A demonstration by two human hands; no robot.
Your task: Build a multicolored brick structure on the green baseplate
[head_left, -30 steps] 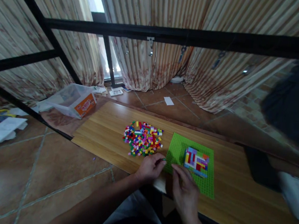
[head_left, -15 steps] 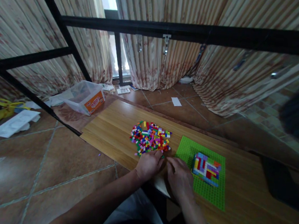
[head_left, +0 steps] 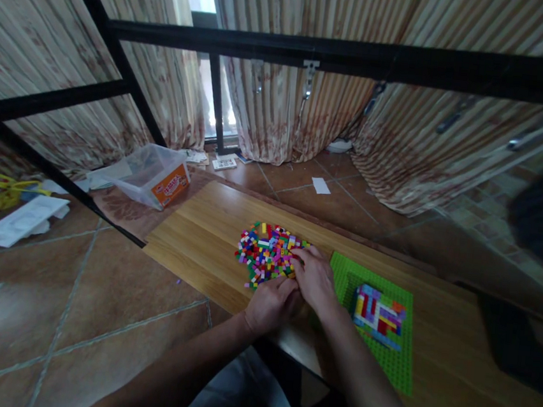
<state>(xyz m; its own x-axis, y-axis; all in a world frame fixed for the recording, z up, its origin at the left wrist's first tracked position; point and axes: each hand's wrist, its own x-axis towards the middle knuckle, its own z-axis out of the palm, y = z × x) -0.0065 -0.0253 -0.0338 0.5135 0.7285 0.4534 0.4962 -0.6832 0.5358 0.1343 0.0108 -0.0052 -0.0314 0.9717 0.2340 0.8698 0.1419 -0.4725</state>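
A pile of small coloured toy bricks (head_left: 266, 254) lies on the wooden table. My left hand (head_left: 271, 303) rests at the near edge of the pile with its fingers closed together; whatever they may hold is hidden. Over the right side of the pile reaches my right hand (head_left: 313, 275), its thumb and fingertips a little apart among the bricks. On the green baseplate (head_left: 397, 369), to the right, stands a low block built of mixed bricks (head_left: 378, 316), in red, yellow, white, blue and purple.
The wooden table (head_left: 202, 222) runs from left to right before me. A clear plastic box (head_left: 147, 175) with an orange label stands on the floor beyond its left end. A black metal frame (head_left: 277, 47) crosses the view in front of striped curtains. A dark flat object (head_left: 512, 342) lies at the right.
My right hand has moved left and forward, from beside the baseplate onto the right side of the brick pile. My left hand stays near the pile's front edge.
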